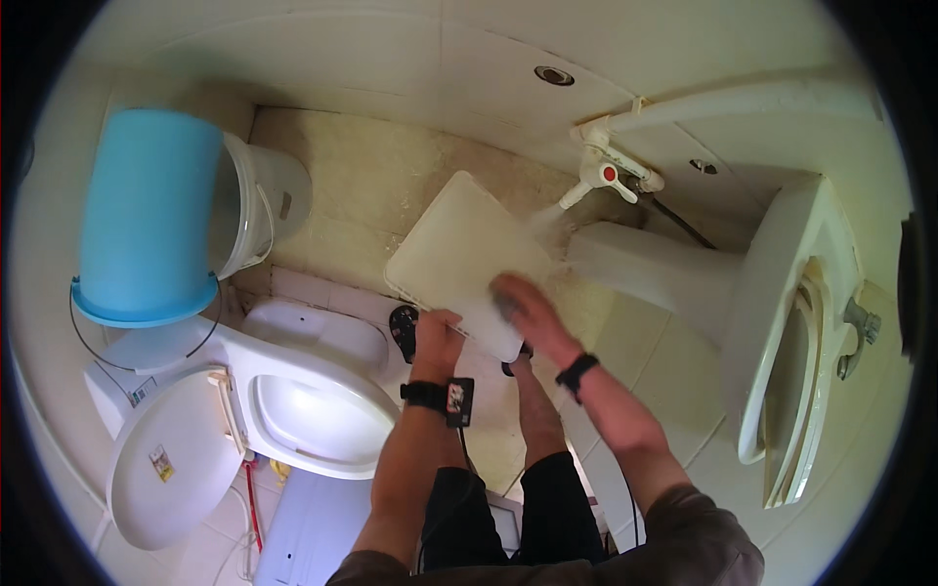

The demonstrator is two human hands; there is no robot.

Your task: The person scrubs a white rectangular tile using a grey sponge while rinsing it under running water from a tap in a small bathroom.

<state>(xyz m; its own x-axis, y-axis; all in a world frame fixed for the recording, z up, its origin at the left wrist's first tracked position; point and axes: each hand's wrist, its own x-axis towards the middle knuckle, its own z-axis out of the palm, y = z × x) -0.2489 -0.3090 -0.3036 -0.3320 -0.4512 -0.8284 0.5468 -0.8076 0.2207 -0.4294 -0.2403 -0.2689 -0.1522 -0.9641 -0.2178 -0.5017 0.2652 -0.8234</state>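
A pale, flat rectangular panel with rounded corners is held tilted in front of me, over the floor. My left hand is closed on its near left edge. On the panel's near right part, my right hand presses a dark grey scrubbing pad, partly hidden by the fingers and blurred. Water runs from a white tap with a red-centred handle, just beyond the panel's far right corner.
Left of me stands a white toilet with its lid raised. A light blue bucket lies upside down over its tank, beside a white bucket. A pedestal sink stands at right. The tiled floor looks wet.
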